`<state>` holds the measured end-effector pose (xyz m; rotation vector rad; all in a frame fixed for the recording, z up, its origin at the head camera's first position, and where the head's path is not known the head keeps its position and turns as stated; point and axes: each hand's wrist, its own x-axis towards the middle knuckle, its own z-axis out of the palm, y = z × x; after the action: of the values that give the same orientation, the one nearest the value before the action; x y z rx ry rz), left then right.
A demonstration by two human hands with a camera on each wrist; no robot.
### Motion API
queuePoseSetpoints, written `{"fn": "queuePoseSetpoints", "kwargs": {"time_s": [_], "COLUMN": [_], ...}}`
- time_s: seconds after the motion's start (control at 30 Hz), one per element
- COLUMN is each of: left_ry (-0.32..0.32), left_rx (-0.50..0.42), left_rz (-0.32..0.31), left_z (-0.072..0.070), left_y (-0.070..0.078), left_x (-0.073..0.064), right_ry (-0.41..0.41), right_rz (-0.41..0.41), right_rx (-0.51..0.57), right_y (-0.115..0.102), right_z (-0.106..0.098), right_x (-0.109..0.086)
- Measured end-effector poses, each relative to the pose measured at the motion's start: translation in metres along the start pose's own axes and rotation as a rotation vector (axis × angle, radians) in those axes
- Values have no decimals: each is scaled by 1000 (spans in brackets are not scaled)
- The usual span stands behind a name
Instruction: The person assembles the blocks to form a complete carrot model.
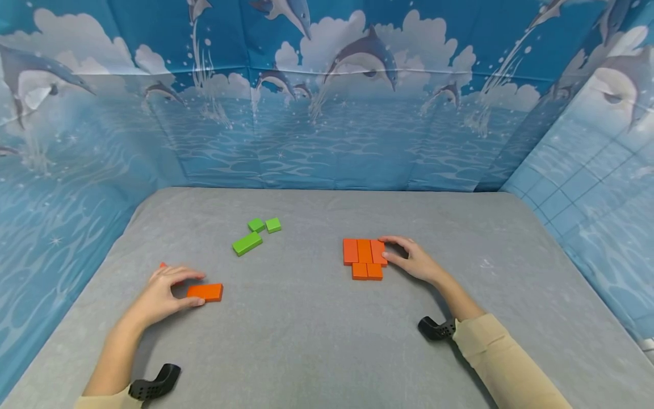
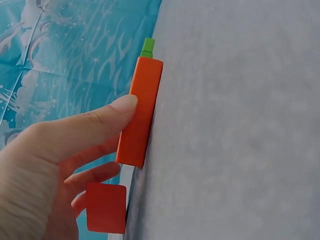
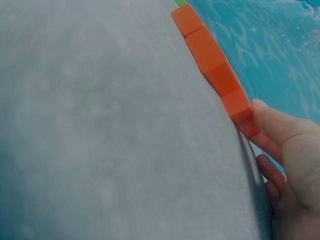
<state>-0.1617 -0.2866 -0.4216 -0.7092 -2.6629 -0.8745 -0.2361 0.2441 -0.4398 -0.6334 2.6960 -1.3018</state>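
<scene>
Toward the left of the table, my left hand (image 1: pixel 166 292) arches around a flat orange block (image 1: pixel 205 292). Its thumb touches the block's near side, while the index finger appears apart from the far side in the head view. A second orange block (image 2: pixel 106 207) sits by the other fingers, mostly hidden by the hand in the head view. Right of centre, several orange blocks (image 1: pixel 364 250) lie together, three in a row with two shorter ones against their near side. My right hand (image 1: pixel 414 262) pinches the rightmost block (image 1: pixel 378 253) of that row between thumb and index finger.
A long green block (image 1: pixel 247 243) and two small green blocks (image 1: pixel 273 225) lie on the grey table (image 1: pixel 306 335), between the hands and farther back. A blue dolphin-print curtain (image 1: pixel 332 142) hangs behind the table and at both sides. Each wrist wears a black device (image 1: pixel 155 383).
</scene>
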Motion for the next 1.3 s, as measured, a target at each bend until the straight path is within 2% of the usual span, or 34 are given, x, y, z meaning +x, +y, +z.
{"fn": "queuePoseSetpoints", "kwargs": {"time_s": [0.23,0.53,0.73,0.83,1.0,1.13,1.3], "left_ry": [-30,7,7,9,9,-9,-41], "left_rx": [29,70,70,41,-9,-49,-107], "left_rz": [-2,47,7,-13,6,4,12], "left_z": [1,4,7,10,22,36,59], "left_y": [0,2,9,15,28,45,74], "left_x": [-3,-4,1,8,27,46,68], "right_ry": [9,13,8,8,7,8,8], "right_rz": [-11,-6,-15,-14,-10,-16,-17], "right_rx": [-21,-24,-18,-13,-12,-7,-11], "right_y": [0,2,1,0,1,3,2], "right_z": [1,1,0,0,1,1,1], "right_x": [0,-1,-2,-2,-1,-1,-1]}}
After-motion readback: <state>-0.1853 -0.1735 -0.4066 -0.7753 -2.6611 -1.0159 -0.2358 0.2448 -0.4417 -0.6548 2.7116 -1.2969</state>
